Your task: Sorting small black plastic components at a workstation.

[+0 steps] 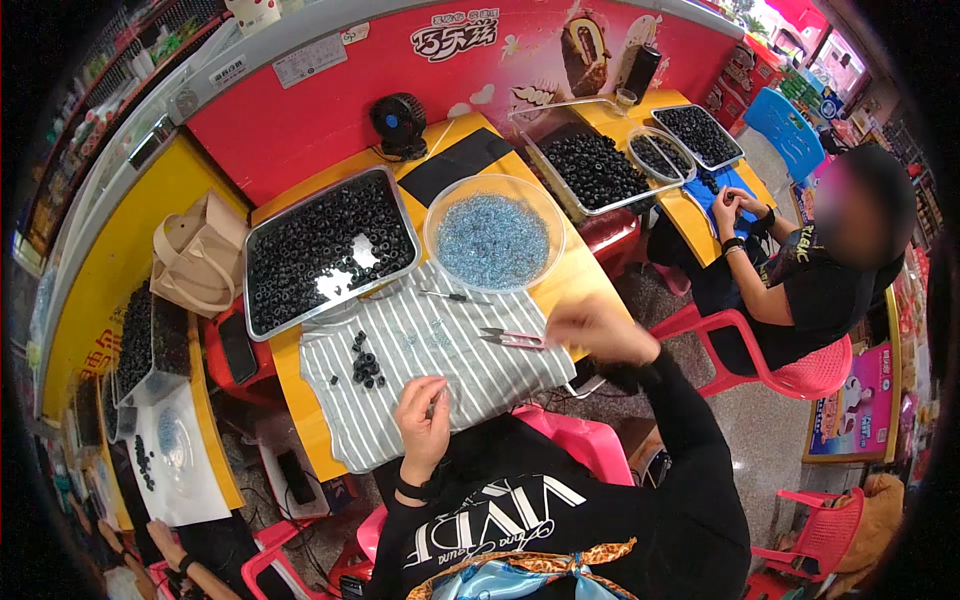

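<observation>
My left hand (424, 425) is raised over the near edge of a grey-and-white striped cloth (345, 425), fingers curled together; whatever they may hold is too small to make out. Smeared by motion, my right hand (600, 330) is above the table's right side, near pink-handled thread snips (513, 338). On the cloth lie a loose cluster of small black ring-shaped pieces (366, 368), some tiny clear bits (428, 336) and a slim dark-handled tool (455, 296). Behind them stand a tray of black ring-shaped pieces (330, 250) and a round clear tub of tiny bluish pieces (493, 240).
A small black fan (398, 125) and a black mat (455, 165) are at the table's back. A beige bag (200, 255) stands left. At the right table a person (800, 260) handles small pieces beside a clear bin (590, 165). Other people's hands (170, 548) show lower left.
</observation>
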Action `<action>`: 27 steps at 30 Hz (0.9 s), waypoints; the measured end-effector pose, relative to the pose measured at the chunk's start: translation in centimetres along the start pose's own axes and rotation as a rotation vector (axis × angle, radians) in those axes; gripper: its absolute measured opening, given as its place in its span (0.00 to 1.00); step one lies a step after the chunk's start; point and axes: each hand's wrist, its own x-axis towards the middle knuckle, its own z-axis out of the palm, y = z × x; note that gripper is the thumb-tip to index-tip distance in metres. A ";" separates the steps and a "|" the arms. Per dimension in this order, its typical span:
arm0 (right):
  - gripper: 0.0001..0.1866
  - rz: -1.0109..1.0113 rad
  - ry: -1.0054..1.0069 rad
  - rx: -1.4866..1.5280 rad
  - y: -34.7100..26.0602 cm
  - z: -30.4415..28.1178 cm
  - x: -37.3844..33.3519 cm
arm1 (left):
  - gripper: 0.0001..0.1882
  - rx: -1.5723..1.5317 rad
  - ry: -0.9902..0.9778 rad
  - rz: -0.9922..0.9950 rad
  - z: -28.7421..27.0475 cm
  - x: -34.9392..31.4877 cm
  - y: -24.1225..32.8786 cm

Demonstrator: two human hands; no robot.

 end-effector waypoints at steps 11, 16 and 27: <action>0.11 -0.024 0.484 0.346 1.6 0.1 1.7 | 0.08 0.045 -0.005 -0.057 -0.3 -0.4 0.2; 0.18 0.048 -0.328 0.812 -1.0 8.6 0.0 | 0.02 0.041 0.018 0.084 0.1 0.2 0.1; 0.05 -0.037 0.300 0.778 -2.4 7.3 1.9 | 0.09 -0.054 0.021 -0.067 -0.3 -0.3 0.6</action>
